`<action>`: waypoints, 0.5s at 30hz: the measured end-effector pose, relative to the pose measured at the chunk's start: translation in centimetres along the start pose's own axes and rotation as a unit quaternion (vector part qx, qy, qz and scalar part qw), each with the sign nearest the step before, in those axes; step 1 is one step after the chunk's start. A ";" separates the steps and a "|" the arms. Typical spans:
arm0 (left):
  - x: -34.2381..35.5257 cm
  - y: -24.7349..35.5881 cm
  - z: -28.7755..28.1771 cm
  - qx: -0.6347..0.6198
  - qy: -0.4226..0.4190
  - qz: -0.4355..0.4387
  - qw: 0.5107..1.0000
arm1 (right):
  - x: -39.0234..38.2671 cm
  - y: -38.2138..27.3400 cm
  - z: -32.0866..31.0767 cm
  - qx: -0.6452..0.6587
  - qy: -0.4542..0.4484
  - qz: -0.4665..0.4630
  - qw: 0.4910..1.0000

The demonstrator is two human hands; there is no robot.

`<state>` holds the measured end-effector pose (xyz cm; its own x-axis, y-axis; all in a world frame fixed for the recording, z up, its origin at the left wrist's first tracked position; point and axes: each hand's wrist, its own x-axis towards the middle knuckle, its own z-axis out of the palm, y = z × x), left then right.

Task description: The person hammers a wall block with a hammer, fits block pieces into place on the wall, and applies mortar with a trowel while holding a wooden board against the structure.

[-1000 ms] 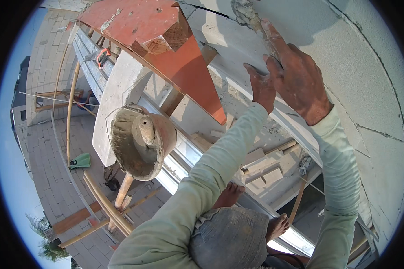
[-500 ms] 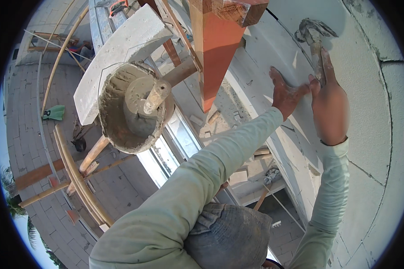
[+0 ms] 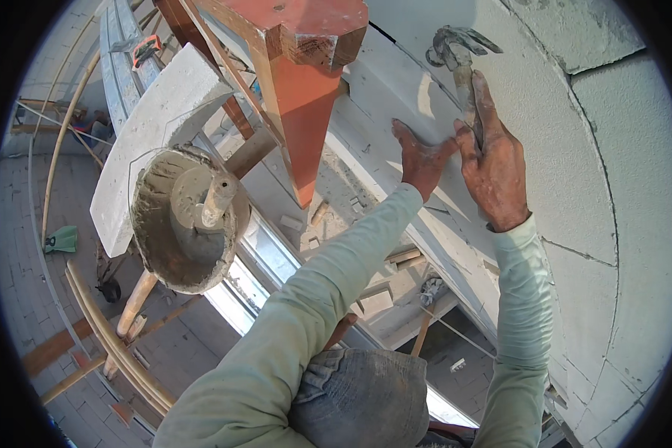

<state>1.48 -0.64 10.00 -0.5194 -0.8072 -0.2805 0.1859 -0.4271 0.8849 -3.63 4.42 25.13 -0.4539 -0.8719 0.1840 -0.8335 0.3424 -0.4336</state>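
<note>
A claw hammer (image 3: 461,67), its head smeared with dried mortar, lies along the pale block wall (image 3: 560,142). My right hand (image 3: 496,172) is closed round its handle, index finger stretched along the wood. Beside it, my left hand (image 3: 423,160) presses on the pale surface next to the wall, thumb and fingers spread, with nothing visible in it. Its fingertips come close to the right hand; whether they touch cannot be told.
To the left, a mortar-caked bucket (image 3: 190,216) holds wet mortar and a wooden-handled tool (image 3: 218,200). A curved pale block (image 3: 164,127) is behind it. A red-faced timber piece (image 3: 302,112) juts down near my left arm. Bamboo poles (image 3: 119,340) stand lower left, above a paved floor far below.
The whole view has shifted, so the wall, bucket and timber sit further left in the picture. Both hands keep nearly the same places on the wall, the right still gripping the hammer.
</note>
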 end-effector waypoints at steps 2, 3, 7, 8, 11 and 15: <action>-0.5 0.3 -0.2 -0.012 -0.015 -0.001 1.000 | -0.3 -0.3 -0.2 -0.034 -0.014 0.009 0.999; -0.7 0.4 -0.1 -0.024 -0.023 -0.003 0.999 | -0.3 0.3 0.2 -0.037 -0.008 0.016 0.999; -0.1 -1.0 0.0 -0.014 -0.019 0.011 1.000 | -0.6 1.1 0.1 -0.042 -0.083 0.037 0.995; 0.2 -1.7 -0.5 -0.007 -0.026 0.006 1.000 | -1.0 0.8 -0.1 -0.039 -0.036 0.013 0.998; 0.9 -3.8 -0.2 0.244 -0.019 0.051 0.968 | -2.0 0.9 -1.3 -0.079 -0.006 0.008 0.997; 3.5 -5.0 -2.1 -0.137 -0.104 -0.072 0.982 | -2.1 2.4 -0.9 -0.055 -0.077 0.039 0.995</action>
<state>0.45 -2.21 3.81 -0.7115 -0.6408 -0.2885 0.2998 -0.6480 0.7001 -4.93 7.39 24.55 -0.4727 -0.8812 0.0122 -0.8303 0.4407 -0.3411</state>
